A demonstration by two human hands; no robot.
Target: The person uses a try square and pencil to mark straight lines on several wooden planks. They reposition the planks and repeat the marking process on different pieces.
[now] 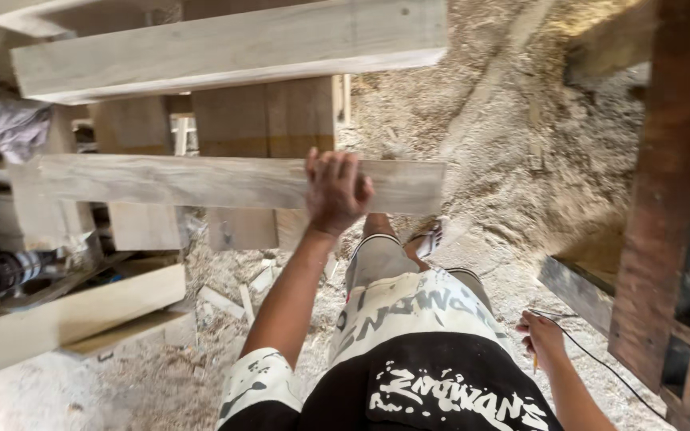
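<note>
My left hand (pixel 335 191) reaches forward and grips the near edge of a long pale wooden plank (pixel 201 182) that lies crosswise at about waist height, fingers curled over its top. My right hand (pixel 541 339) hangs low by my hip, closed on a thin yellowish pencil-like stick whose tip pokes out below the fist. A thin black cable (pixel 600 363) runs past that hand to the lower right. My sandalled foot (pixel 429 236) stands on the sawdust below the plank.
A thicker pale beam (pixel 225 48) lies across the top, with upright boards (pixel 265 120) under it. A dark wooden frame (pixel 664 239) fills the right side. Offcuts (pixel 81 307) and a grey cloth (pixel 5 124) sit left. Sawdust (pixel 505 136) covers the floor.
</note>
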